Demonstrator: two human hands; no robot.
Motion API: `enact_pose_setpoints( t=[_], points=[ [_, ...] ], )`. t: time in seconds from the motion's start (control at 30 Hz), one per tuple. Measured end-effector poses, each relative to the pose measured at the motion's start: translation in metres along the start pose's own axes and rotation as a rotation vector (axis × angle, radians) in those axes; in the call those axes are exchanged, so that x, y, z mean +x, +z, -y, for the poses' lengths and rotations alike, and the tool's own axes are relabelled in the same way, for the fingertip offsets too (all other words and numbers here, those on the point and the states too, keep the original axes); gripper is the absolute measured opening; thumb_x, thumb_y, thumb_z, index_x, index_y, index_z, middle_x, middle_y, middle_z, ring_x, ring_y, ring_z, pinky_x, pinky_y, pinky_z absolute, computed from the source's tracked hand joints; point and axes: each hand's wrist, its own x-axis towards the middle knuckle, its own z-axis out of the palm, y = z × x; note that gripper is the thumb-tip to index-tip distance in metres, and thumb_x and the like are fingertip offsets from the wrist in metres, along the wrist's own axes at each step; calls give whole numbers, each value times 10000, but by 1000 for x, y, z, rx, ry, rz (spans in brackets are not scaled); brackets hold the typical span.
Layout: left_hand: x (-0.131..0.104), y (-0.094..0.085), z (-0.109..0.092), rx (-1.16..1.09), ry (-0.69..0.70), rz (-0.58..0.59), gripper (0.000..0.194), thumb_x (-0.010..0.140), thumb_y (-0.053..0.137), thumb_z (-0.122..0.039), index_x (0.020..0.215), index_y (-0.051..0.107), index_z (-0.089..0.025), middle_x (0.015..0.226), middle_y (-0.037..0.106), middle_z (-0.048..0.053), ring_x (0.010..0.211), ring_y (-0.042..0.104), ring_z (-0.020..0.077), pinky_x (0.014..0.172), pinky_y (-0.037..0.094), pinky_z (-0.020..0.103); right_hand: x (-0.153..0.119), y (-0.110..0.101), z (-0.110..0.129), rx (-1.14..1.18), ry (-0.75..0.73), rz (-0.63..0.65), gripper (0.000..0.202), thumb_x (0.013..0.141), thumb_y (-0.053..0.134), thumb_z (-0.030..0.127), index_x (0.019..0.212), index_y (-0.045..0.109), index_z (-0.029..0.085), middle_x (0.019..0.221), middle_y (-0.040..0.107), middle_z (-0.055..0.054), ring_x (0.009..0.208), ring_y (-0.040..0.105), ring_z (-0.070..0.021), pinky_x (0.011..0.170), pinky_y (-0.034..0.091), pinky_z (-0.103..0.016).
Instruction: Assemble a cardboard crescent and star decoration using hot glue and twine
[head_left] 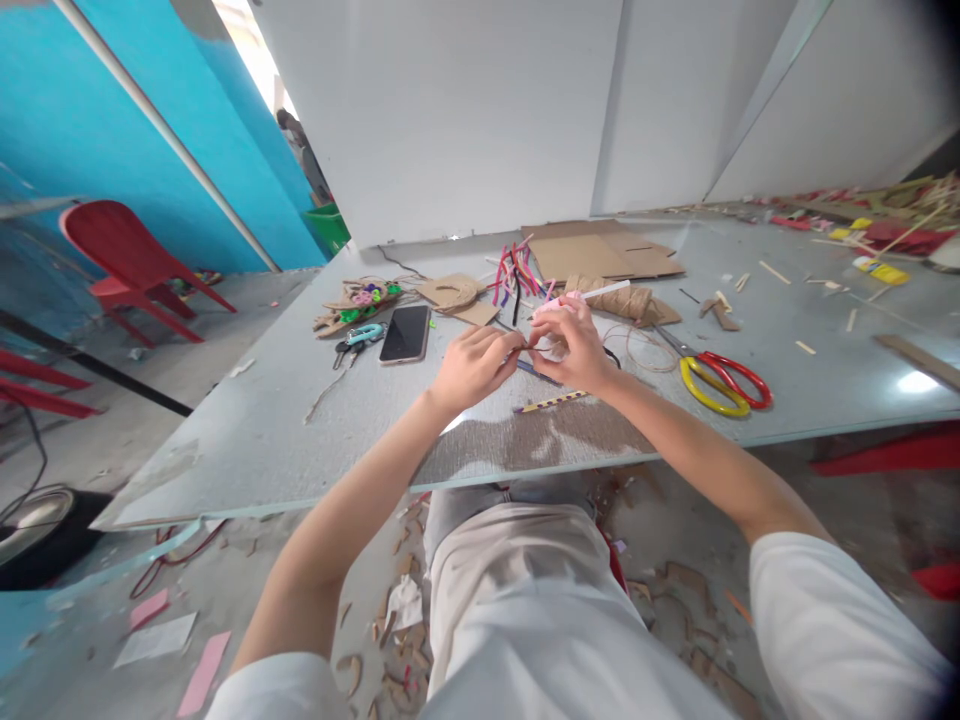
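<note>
Both my hands meet above the middle of the table. My left hand (478, 366) is closed, its thumb and forefinger pinching one end of a small thin brown piece (529, 346). On the other side of that piece, my right hand (571, 343) has its thumb and forefinger curled together on it. What exactly the piece is cannot be made out. Just behind my right hand lie a pink item (559, 302) and a white stick (606, 290). A patterned pencil (551, 402) rests on the table below my hands, and a blue pen (537, 372) is partly hidden beneath them.
On the grey table (300, 450), a phone (406, 334), turquoise clippers (366, 334) and a decorated cardboard piece (356, 305) lie left. Pipe cleaners (516, 272), cardboard (600, 250) and a twine roll (619, 300) are behind. Red-and-yellow scissors (724, 382) and a glue bottle (881, 270) lie right.
</note>
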Motion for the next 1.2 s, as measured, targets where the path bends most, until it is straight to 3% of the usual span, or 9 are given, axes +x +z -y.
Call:
enact_pose_setpoints(
  t=[0.27, 0.4, 0.5, 0.57, 0.7, 0.8, 1.03, 1.2],
  points=[
    [1, -2, 0, 193, 169, -114, 105, 928, 546, -201, 1032, 555, -195, 824, 735, 27, 737, 672, 151, 699, 453, 271, -1, -1, -3, -49, -63, -17, 374, 793, 582, 310, 1139, 440, 279, 837, 738, 37, 964, 694, -231, 1134, 242, -520],
    [1, -2, 0, 178, 161, -104, 96, 925, 550, -202, 1020, 555, -194, 827, 737, 30, 737, 677, 151, 696, 454, 272, -2, 1, -5, -50, -78, -40, 369, 797, 584, 271, 1135, 437, 285, 829, 734, 49, 940, 700, -220, 1131, 246, -520],
    [0, 1, 0, 97, 60, -77, 103, 902, 574, -213, 1003, 565, -198, 823, 734, 29, 749, 682, 152, 714, 466, 278, -1, 0, -4, -27, -85, -55, 364, 798, 592, 262, 1130, 446, 289, 833, 731, 48, 924, 701, -218, 1118, 268, -526],
    [-1, 3, 1, -27, -81, -115, 153, 868, 611, -215, 1010, 559, -201, 844, 733, 28, 768, 687, 147, 724, 482, 271, 0, -2, -2, -7, -88, -93, 350, 805, 588, 255, 1128, 460, 287, 879, 734, 30, 920, 699, -217, 1103, 293, -529],
    [1, 9, 8, -465, -423, -257, 294, 824, 674, -262, 1050, 493, -213, 815, 712, -5, 724, 688, 118, 691, 509, 245, 1, -6, 0, 64, -36, -206, 254, 856, 557, 231, 1098, 497, 279, 921, 733, -3, 922, 696, -208, 1045, 385, -495],
    [4, 10, 17, -742, -585, -334, 375, 774, 741, -336, 994, 462, -218, 732, 675, -35, 607, 652, 97, 577, 476, 215, 2, -6, -1, 115, 43, -227, 198, 894, 558, 264, 1088, 516, 279, 919, 735, -14, 959, 695, -212, 1038, 411, -482],
    [7, 9, 22, -956, -721, -337, 456, 691, 816, -333, 938, 451, -214, 634, 615, -63, 512, 588, 81, 482, 404, 190, 2, -4, -1, 130, 131, -202, 156, 929, 569, 370, 1055, 558, 279, 944, 749, -36, 1036, 685, -237, 1093, 368, -528],
    [7, 8, 20, -976, -772, -319, 461, 681, 816, -317, 947, 455, -209, 660, 637, -42, 553, 622, 101, 488, 415, 193, 2, -4, 0, 325, 229, -151, 256, 942, 539, 460, 1126, 551, 282, 939, 737, -49, 1039, 681, -235, 982, 476, -493]
  ],
)
